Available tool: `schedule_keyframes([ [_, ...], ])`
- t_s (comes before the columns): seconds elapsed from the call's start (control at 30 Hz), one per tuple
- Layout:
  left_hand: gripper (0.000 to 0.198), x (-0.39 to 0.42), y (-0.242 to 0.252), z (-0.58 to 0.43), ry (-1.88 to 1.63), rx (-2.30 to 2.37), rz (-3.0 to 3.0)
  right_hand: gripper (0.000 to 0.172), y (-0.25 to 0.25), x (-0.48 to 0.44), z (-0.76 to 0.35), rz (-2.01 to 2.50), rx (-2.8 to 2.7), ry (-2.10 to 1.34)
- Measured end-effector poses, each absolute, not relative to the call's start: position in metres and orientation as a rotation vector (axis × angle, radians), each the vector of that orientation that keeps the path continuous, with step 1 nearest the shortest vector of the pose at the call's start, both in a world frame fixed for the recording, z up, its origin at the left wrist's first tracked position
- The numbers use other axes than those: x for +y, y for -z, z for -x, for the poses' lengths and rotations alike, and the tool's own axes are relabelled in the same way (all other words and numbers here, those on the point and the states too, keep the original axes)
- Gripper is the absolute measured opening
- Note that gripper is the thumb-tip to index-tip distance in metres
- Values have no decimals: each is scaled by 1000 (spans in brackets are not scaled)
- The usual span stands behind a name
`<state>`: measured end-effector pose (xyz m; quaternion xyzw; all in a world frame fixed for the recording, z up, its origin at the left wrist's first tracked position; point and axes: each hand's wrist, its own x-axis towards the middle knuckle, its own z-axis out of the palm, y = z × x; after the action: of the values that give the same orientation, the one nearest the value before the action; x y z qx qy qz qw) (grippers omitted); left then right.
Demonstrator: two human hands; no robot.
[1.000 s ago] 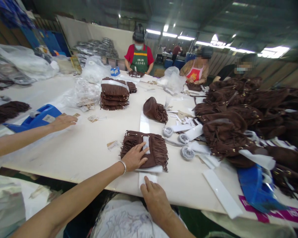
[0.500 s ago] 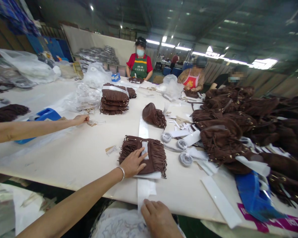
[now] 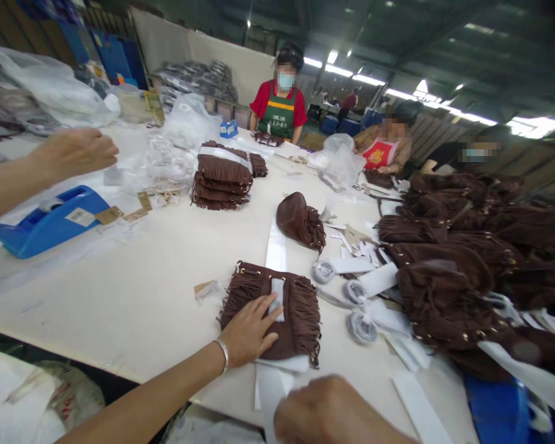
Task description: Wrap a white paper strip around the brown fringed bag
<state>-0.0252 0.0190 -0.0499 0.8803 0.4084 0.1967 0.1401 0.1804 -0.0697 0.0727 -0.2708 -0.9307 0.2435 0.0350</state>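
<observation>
A brown fringed bag (image 3: pixel 300 320) lies flat on the table in front of me. My left hand (image 3: pixel 252 330), with a silver bracelet at the wrist, rests on it with fingers spread. Its fingertips touch a small pale strip (image 3: pixel 277 299) on the bag's middle. Beneath the bag runs a long white strip (image 3: pixel 277 243), which comes out at the near side. At the table's front edge my right hand (image 3: pixel 326 410), a little blurred, is closed at the near end of that strip; its fingertips are partly hidden.
A co-worker's hand (image 3: pixel 74 151) reaches in from the left above a blue tape dispenser (image 3: pixel 60 219). Stacked fringed bags (image 3: pixel 224 179) and a rounded brown bag (image 3: pixel 300 219) stand beyond. Grey coiled straps (image 3: pixel 361 325) and a bag heap (image 3: pixel 444 296) lie right.
My right hand has risen and moved right, its fingers now curled in. My left hand stays on the bag. The co-worker's hand has drawn back up and left. The view has shifted.
</observation>
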Motion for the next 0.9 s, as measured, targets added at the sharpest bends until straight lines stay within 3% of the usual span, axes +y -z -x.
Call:
schedule_keyframes([
  [0.13,62,23,48,25,-552,1151,-2507,19,-98,30,-170,1314,-2559,-681],
  [0.3,51,28,47,26,-563,1154,-2430,8,-23,114,-165,1561,-2264,-851],
  [0.47,51,30,51,27,-509,1171,-2370,7,29,120,-171,1649,-2200,-921],
  [0.9,44,36,45,29,-477,1129,-2311,7,31,119,-164,1689,-2101,-829],
])
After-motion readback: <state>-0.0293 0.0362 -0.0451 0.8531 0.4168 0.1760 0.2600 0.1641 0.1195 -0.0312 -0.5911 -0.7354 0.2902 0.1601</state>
